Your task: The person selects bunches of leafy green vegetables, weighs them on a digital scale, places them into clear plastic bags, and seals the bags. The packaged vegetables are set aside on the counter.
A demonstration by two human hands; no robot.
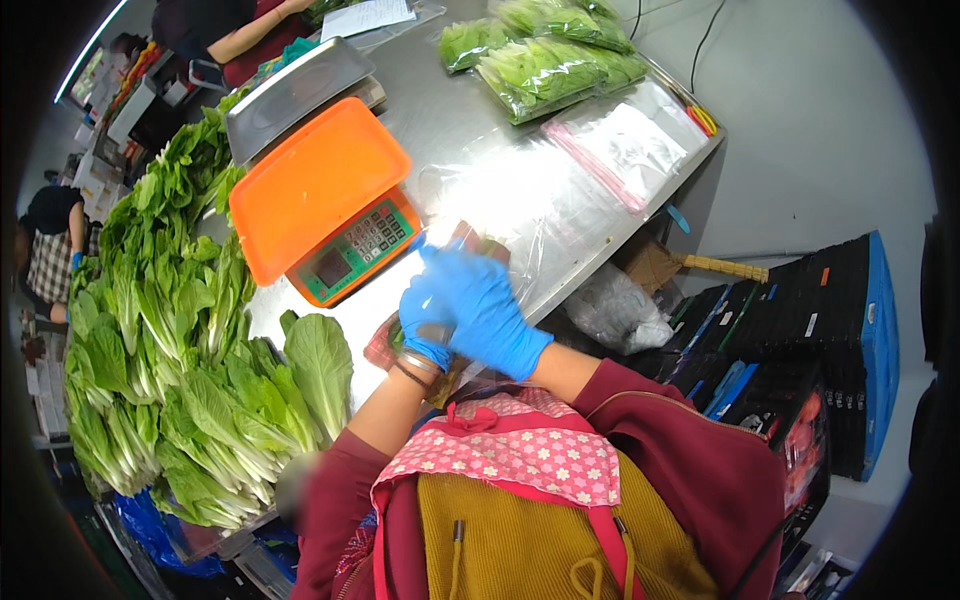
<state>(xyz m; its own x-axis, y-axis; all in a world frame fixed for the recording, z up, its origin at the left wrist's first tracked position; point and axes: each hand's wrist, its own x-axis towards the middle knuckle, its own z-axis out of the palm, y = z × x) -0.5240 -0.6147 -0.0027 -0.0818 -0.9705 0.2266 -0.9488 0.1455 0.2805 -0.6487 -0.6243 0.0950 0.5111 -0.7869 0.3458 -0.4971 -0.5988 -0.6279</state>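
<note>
Both my hands wear blue gloves and meet close to my apron, at the metal table's edge. My left hand (425,315), with bands at the wrist, lies against my right hand (491,311), which is blurred and partly covers it. Whether their fingers hold anything is hidden. Clear plastic film (529,247) lies just beyond them on the bright tabletop. A red checked cloth-like item (381,343) shows beside my left hand. Left of the hands stands an orange digital scale (319,187), and nearer me is a large heap of leafy greens (232,405).
Bagged greens (544,71) and a stack of clear plastic bags (626,150) lie on the far right of the metal table (427,97). A second scale's metal pan (296,97) stands behind the orange one. Black crates (810,330) are stacked at right. Two people are at upper left.
</note>
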